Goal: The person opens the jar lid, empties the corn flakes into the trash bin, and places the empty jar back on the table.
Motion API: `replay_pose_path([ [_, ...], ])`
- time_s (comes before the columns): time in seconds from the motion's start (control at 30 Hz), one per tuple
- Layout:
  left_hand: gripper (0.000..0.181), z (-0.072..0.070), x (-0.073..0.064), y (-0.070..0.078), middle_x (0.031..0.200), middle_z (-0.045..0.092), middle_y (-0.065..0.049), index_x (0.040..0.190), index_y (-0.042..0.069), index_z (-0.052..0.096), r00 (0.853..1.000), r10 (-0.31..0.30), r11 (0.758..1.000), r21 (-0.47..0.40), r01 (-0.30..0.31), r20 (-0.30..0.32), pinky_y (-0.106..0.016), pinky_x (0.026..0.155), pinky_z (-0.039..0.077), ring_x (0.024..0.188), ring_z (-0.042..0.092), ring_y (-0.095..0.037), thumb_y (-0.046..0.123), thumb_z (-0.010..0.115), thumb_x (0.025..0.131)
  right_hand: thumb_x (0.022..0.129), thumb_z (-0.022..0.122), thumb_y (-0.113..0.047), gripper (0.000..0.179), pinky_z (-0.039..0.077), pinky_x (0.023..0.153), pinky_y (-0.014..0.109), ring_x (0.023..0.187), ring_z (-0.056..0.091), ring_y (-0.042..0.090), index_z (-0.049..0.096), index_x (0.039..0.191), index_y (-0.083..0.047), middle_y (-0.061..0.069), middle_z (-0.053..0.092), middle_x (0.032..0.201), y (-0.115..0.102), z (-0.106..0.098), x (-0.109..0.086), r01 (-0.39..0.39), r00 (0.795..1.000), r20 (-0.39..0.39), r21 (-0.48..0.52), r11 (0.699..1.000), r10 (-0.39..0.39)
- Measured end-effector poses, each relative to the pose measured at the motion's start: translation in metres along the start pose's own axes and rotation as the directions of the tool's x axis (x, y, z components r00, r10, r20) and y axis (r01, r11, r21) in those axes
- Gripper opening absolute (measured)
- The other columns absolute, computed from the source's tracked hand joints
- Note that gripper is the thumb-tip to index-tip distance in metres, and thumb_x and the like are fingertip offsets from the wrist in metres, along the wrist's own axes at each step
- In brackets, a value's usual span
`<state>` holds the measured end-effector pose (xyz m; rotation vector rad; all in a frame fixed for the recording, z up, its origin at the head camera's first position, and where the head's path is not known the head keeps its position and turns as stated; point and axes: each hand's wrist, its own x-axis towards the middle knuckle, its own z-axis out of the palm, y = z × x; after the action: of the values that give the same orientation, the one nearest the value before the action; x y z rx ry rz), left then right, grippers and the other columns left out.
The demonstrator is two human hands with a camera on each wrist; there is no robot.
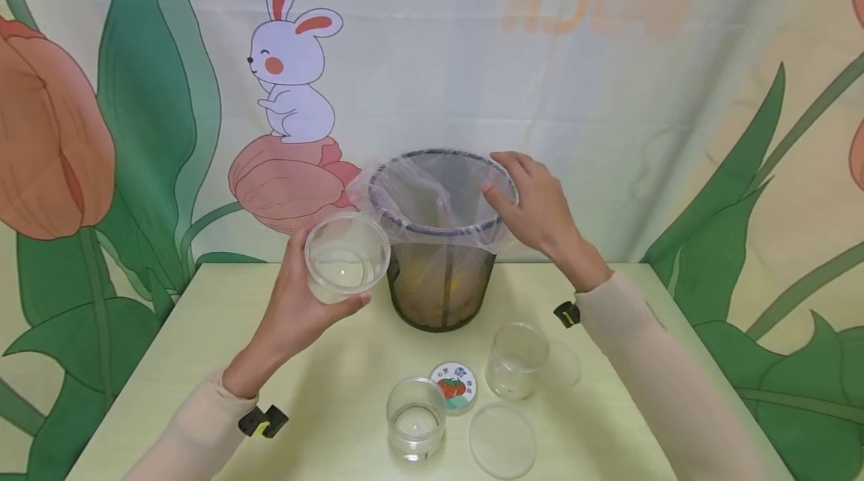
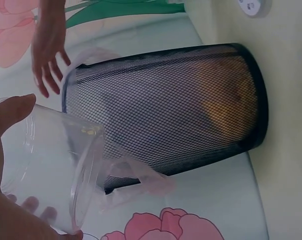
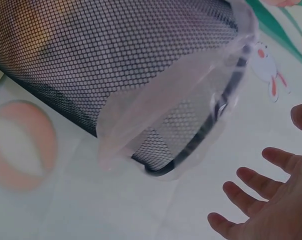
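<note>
My left hand (image 1: 295, 307) grips a clear plastic jar (image 1: 347, 254), its open mouth up and tilted, just left of the trash bin's rim. The left wrist view shows the thumb and fingers wrapped round the jar (image 2: 53, 165). The black mesh trash bin (image 1: 442, 286) stands at the table's back edge, lined with a thin clear plastic bag (image 1: 398, 184) folded over its rim. Through the mesh, something yellow-brown shows at the bottom. My right hand (image 1: 540, 214) is beside the bin's right rim; in the right wrist view its fingers (image 3: 261, 185) are spread, apart from the rim.
In front of the bin stand two more clear jars, one (image 1: 415, 421) nearer and one (image 1: 517, 365) to the right. A round label lid with tomatoes (image 1: 454, 389) and clear discs (image 1: 502, 442) lie beside them. A printed curtain (image 1: 432, 83) hangs behind the table.
</note>
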<state>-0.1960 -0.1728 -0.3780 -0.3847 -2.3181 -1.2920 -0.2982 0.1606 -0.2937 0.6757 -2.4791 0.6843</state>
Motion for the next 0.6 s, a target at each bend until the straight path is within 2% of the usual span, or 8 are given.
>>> replay_pose_path([
  [0.27,0.117,-0.001,-0.016,-0.013,0.149,0.038,-0.01,0.153,0.02,0.018,0.995,-0.087,0.996,0.026,0.086,0.039,-0.067,0.105,0.038,0.133,0.04,-0.034,0.025,0.093,0.063,0.096,0.055,-0.036,0.051,0.035,0.109,0.059,0.135,0.047,0.036,0.053,0.14,-0.012,0.014,0.051,0.145,-0.018,-0.005,-0.029,0.124,0.99,-0.06,-0.033,0.992,-0.126],
  [0.6,0.117,0.008,-0.032,-0.026,0.148,0.038,-0.012,0.152,0.018,0.02,0.984,-0.165,0.986,0.008,0.165,0.064,-0.061,0.105,0.039,0.13,0.043,-0.033,0.028,0.094,0.062,0.092,0.061,-0.033,0.051,0.032,0.108,0.061,0.133,0.047,0.036,0.054,0.139,-0.014,0.012,0.051,0.145,-0.028,-0.004,-0.068,0.201,0.976,-0.08,-0.038,0.979,-0.203],
])
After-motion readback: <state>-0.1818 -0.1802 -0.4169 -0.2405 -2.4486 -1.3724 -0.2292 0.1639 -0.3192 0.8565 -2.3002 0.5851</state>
